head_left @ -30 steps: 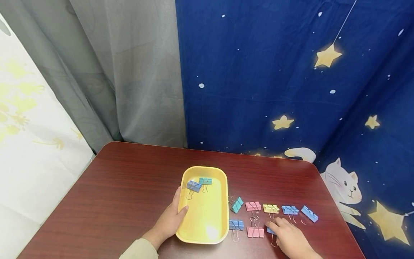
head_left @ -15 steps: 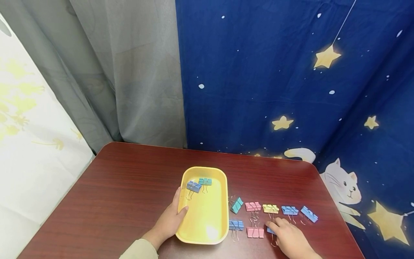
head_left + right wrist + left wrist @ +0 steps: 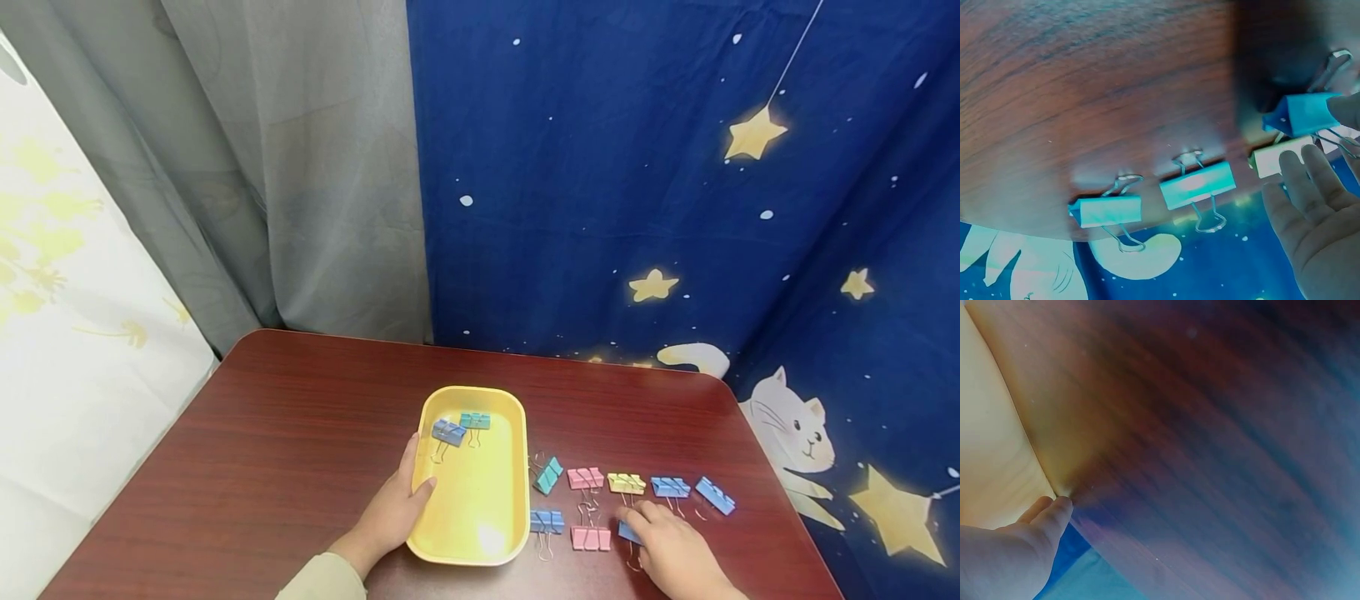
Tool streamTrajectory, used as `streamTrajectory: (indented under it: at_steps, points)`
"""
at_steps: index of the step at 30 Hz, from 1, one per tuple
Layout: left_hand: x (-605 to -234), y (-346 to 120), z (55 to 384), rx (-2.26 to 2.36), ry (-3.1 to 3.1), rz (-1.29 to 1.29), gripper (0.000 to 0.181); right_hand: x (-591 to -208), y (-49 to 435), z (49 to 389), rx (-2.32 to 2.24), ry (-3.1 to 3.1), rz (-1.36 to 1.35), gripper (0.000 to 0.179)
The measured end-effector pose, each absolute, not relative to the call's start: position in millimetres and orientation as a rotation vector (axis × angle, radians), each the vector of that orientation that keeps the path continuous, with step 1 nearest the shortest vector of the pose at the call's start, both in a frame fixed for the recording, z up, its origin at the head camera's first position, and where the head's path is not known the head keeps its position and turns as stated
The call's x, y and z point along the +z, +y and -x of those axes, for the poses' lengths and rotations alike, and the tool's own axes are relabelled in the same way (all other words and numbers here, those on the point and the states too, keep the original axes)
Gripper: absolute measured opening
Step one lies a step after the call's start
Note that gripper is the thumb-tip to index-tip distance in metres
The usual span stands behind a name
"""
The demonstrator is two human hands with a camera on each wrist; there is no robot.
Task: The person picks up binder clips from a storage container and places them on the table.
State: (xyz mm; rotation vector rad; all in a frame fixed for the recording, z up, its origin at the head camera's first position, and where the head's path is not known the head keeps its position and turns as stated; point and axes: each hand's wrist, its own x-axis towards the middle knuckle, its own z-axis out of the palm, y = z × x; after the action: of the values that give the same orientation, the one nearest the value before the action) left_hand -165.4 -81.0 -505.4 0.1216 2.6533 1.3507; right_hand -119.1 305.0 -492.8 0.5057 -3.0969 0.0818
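My left hand grips the left side of a yellow tray, thumb over the rim and fingers along the outer wall. A purplish-blue binder clip and a teal binder clip lie inside the tray, near its far end. To the right, my right hand pinches a blue binder clip at the table. In the right wrist view the thumb covers one end of this blue clip, while the other fingers extend beside it. The hand partly hides it in the head view.
Around the right hand lie a pink clip, another pink one, a yellow clip and several blue ones, including an angled one. A teal clip lies close to the tray's right wall. Curtains hang behind the table.
My right hand's fingers have shifted slightly away from me, and a little more of the blue binder clip shows. The left hand and the tray have stayed in place.
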Motion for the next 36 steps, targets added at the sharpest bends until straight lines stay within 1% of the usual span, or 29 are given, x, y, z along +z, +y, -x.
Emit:
streamTrajectory:
  at_steps: [14, 24, 36]
  points:
    - [-505.9, -81.4, 166.4, 1.344, 2.639, -0.096, 0.074, -463.1, 290.9, 123.6, 0.179, -3.166, -0.352, 0.054]
    - [-506.8, -80.4, 166.5, 1.335, 2.652, -0.099, 0.074, -454.5, 285.6, 130.0, 0.175, -2.955, -0.452, 0.054]
    - [-506.3, -80.6, 166.4, 1.356, 2.638, -0.118, 0.074, -445.9, 275.1, 144.9, 0.162, -2.809, -0.52, 0.062]
